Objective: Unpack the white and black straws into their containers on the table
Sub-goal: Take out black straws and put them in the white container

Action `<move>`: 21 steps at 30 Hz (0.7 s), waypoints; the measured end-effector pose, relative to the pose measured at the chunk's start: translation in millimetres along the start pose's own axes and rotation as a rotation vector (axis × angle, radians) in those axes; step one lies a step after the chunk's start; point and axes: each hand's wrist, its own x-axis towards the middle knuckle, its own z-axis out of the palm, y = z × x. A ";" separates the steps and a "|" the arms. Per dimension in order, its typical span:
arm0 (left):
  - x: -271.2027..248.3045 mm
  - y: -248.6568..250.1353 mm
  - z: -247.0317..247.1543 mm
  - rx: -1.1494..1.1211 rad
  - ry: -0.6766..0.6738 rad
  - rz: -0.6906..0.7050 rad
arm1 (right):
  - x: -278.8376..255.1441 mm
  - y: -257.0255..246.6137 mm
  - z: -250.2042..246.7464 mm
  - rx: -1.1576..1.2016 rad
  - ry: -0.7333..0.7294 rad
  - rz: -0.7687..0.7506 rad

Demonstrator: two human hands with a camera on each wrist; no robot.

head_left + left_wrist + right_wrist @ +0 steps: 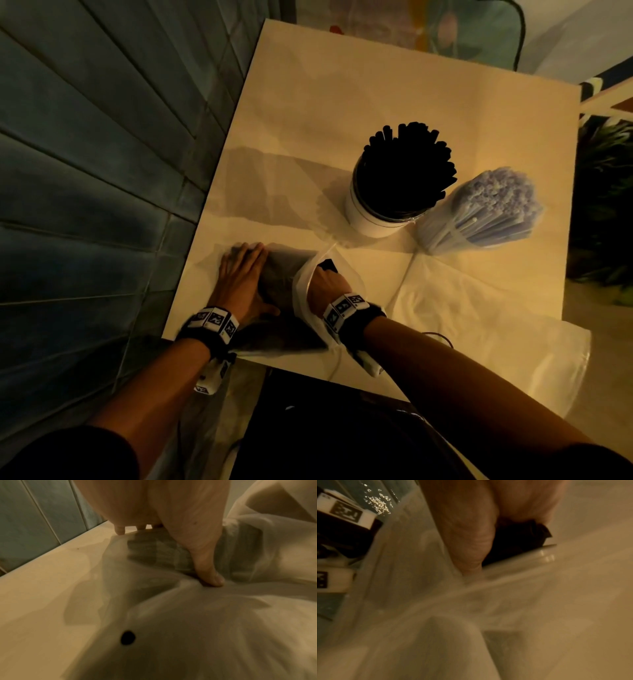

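A translucent plastic bag (274, 342) lies at the table's near left edge with a bundle of black straws (284, 274) inside it. My left hand (239, 277) presses flat on the bag over the bundle, fingers straight; in the left wrist view its thumb (211, 577) pushes the film beside the straws (154, 550). My right hand (325, 284) is inside the bag's mouth and grips the straws' black ends (522, 536). A white cup (363, 216) full of black straws (407, 168) stands mid-table. A clear pack of white straws (493, 202) leans beside it.
A second, flat plastic bag (479, 325) covers the near right of the cream table (342, 102). A blue tiled wall (85, 171) runs along the left. A plant (603, 205) sits past the right edge, and a chair back (479, 34) stands beyond the far edge.
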 end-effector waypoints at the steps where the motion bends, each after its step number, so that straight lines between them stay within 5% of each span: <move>1: -0.3 0.4 -0.4 0.004 -0.002 0.000 | -1.0 -0.5 -1.7 -0.001 -0.005 -0.003; 11: 2.1 -1.6 -1.6 0.003 -0.011 -0.005 | -5.0 22.0 -3.9 0.056 -0.032 0.017; 21: 3.9 -7.9 -7.5 -0.003 -0.061 -0.028 | -91.9 123.4 -5.4 0.035 -0.004 0.201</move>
